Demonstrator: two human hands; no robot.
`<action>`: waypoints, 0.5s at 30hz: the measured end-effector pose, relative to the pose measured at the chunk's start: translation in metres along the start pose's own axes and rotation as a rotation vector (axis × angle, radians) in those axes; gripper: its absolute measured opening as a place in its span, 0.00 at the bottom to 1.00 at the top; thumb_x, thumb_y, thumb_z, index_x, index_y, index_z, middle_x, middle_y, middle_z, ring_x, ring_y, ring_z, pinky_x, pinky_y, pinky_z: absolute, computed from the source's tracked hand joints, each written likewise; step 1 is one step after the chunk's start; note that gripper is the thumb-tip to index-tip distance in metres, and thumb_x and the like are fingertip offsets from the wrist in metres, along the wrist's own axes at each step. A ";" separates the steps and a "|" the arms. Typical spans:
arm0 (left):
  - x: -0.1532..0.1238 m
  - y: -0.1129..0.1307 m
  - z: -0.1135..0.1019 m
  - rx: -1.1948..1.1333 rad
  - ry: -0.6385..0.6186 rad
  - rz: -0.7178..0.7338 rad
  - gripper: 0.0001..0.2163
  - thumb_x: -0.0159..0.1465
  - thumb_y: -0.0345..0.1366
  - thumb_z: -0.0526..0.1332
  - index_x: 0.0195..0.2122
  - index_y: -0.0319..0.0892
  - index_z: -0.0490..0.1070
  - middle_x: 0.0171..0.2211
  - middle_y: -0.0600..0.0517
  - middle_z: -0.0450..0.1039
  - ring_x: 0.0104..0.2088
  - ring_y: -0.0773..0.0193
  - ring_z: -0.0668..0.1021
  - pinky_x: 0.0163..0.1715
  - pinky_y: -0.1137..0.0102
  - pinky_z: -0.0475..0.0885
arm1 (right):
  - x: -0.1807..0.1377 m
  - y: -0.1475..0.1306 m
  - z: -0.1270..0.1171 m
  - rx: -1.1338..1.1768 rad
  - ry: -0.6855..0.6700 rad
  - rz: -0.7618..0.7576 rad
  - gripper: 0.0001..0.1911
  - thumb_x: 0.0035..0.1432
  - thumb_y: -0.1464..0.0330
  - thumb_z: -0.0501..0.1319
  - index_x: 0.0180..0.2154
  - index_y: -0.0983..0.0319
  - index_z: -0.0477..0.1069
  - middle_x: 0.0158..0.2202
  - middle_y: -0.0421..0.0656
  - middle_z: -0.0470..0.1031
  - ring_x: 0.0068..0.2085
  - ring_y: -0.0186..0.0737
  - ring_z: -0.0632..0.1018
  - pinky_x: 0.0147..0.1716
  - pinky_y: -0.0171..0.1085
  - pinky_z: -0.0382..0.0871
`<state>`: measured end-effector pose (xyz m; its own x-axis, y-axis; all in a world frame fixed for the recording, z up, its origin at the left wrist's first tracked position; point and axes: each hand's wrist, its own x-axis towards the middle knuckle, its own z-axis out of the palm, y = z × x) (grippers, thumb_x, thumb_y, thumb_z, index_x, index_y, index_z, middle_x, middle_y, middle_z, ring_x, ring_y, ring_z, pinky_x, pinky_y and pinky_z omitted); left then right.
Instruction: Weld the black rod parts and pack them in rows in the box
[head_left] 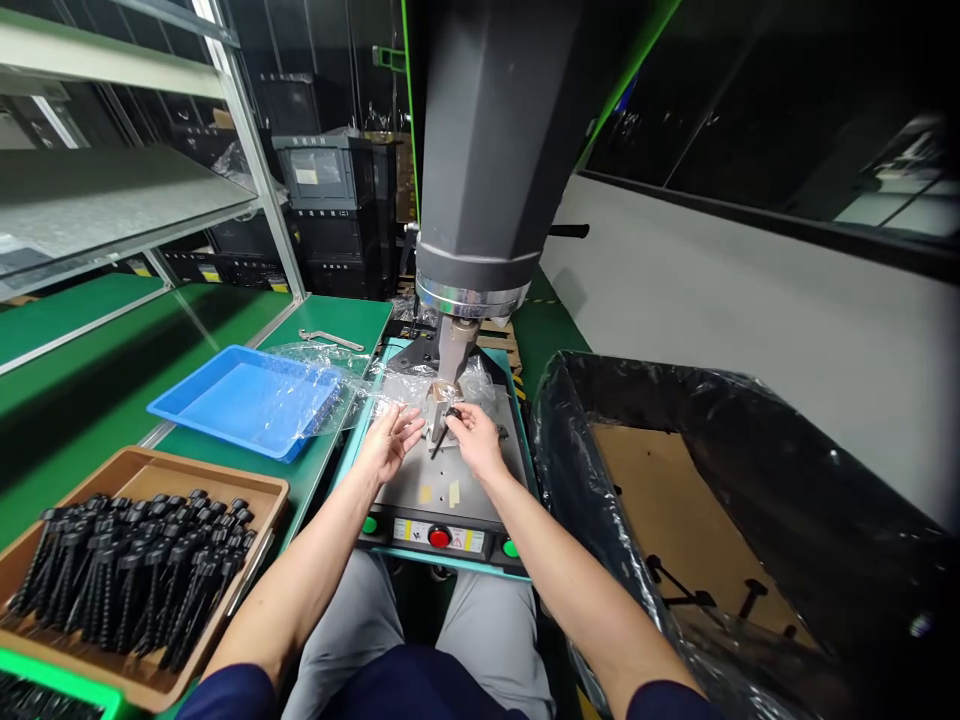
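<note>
My right hand [472, 436] pinches a thin black rod-shaped part [444, 430] against the small metal fixture [437, 405] under the press head [480, 170]. My left hand [391, 440] rests just left of the fixture, fingers spread and loose, holding nothing. Both hands lie over the grey machine base plate [420, 485], which has two green buttons and a red one [439, 538] along its front edge.
A brown tray [259, 495] at the left holds several black rod parts. A blue tray [247, 395] and clear plastic film lie beyond it. A wrench [330, 340] lies on the green bench. A bag-lined cardboard box [697, 510] with a few black parts stands on the right.
</note>
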<state>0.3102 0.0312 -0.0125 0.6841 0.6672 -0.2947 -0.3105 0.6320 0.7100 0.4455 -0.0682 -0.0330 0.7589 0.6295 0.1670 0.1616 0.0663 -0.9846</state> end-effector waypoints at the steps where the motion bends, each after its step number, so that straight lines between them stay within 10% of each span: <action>1: 0.001 0.001 0.004 0.001 0.008 0.014 0.15 0.59 0.44 0.64 0.42 0.41 0.69 0.48 0.42 0.75 0.40 0.62 0.80 0.39 0.70 0.75 | 0.002 -0.001 0.001 -0.042 0.008 -0.028 0.23 0.48 0.60 0.62 0.45 0.64 0.71 0.38 0.47 0.75 0.37 0.41 0.75 0.42 0.41 0.70; 15: 0.012 0.007 0.026 -0.060 -0.089 0.042 0.10 0.61 0.37 0.63 0.41 0.38 0.71 0.44 0.42 0.78 0.37 0.63 0.81 0.32 0.74 0.76 | 0.029 -0.029 -0.011 -0.433 0.034 -0.236 0.18 0.53 0.60 0.59 0.43 0.61 0.76 0.40 0.46 0.76 0.40 0.45 0.73 0.44 0.42 0.66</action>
<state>0.3330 0.0334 0.0060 0.7244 0.6580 -0.2057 -0.3774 0.6281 0.6805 0.4698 -0.0599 0.0010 0.6892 0.6099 0.3913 0.5730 -0.1283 -0.8094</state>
